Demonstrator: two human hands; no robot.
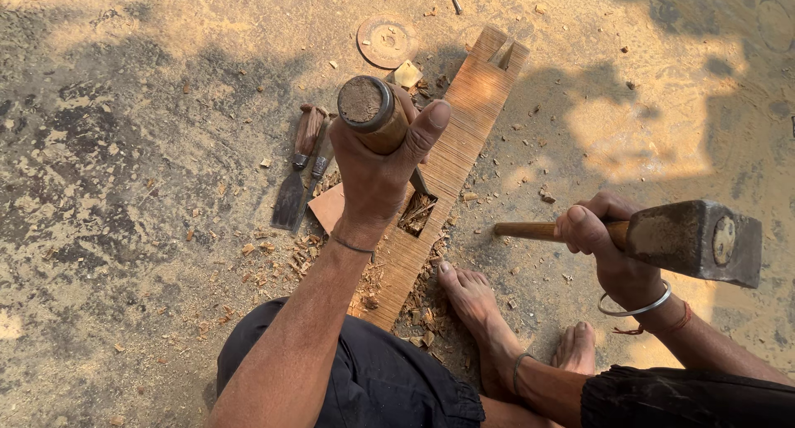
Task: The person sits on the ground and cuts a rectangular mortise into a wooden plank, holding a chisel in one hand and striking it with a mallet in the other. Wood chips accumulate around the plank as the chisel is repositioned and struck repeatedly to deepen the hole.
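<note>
Where the long, pale, grooved wooden plank (451, 159) lies slanting across the sandy ground, a rectangular mortise (416, 212) is cut into it, full of splinters. The wooden-handled chisel with a steel ring round its top (371, 109) stands upright over that hole, but its blade is almost wholly hidden behind the left hand (377, 167), so where the edge meets the wood cannot be made out. The plank's near end disappears under the person's dark-clothed knee, and a bare foot (472, 300) rests just beside its edge among the chips.

The ground is packed, dusty earth (124, 188), patched with sun and shadow and strewn with wood shavings. Two spare chisels with brown handles (302, 167) lie side by side left of the plank, and a round rusty disc (387, 40) sits near the plank's far, notched end.

The left hand is wrapped tightly round the chisel handle, thumb pressed up its side. The right hand (600, 238), a metal bangle at its wrist, is closed firmly round the wooden shaft of a heavy, rusty iron hammer (691, 239), held to the right of the plank and well apart from the chisel's top.
</note>
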